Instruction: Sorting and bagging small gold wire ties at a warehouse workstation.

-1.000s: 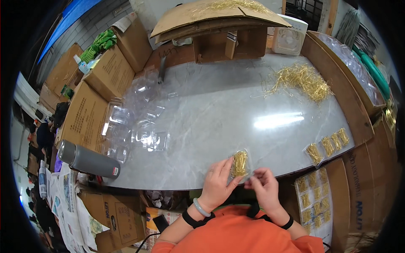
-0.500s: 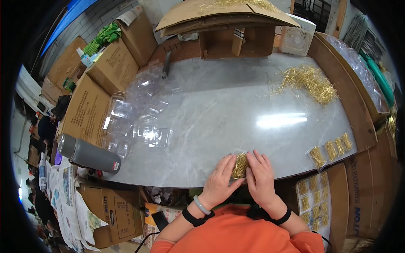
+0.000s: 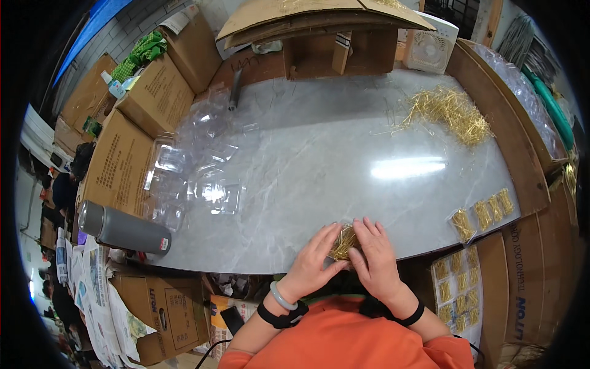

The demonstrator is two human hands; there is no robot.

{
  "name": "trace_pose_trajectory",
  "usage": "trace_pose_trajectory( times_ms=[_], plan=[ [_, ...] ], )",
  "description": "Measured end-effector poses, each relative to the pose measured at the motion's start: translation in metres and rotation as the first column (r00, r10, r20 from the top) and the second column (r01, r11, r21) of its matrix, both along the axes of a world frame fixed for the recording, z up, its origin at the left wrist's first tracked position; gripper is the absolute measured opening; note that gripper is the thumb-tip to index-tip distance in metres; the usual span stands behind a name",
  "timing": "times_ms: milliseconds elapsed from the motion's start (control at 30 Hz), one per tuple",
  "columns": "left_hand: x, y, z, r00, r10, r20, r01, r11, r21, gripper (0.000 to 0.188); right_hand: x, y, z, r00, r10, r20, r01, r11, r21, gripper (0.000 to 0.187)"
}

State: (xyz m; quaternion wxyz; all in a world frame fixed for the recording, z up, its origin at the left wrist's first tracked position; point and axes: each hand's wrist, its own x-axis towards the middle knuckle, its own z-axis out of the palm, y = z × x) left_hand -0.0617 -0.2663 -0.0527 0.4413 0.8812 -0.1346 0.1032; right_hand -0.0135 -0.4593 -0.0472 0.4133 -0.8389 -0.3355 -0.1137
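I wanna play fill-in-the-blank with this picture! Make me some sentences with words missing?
1. The left hand and right hand touch a bundle of wires coloured ____.
2. The grey bottle is on the ____ side of the table.
3. The row near the right edge has ____ small bundles.

Missing words: gold; left; four.

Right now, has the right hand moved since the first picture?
Yes. The right hand has moved forward, away from the person: its fingers now reach farther over the table, past its near edge.
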Motion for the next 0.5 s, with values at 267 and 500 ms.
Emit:
trace_pose_trajectory(
  times_ms=[267, 500],
  plan=[
    [0.000, 0.014, -0.005, 0.991, -0.122, -0.057, 0.094, 0.930, -0.355, 0.097, 0.008, -0.009, 0.013, 0.984, 0.176, 0.031, -0.171, 0.978, -0.120, 0.080],
    [0.000, 0.014, -0.004, 0.962, -0.255, -0.097, 0.112, 0.693, -0.713, 0.086, 0.004, 0.017, 0.002, 0.988, 0.024, 0.155, 0.013, 0.973, -0.230, 0.072]
  ],
)
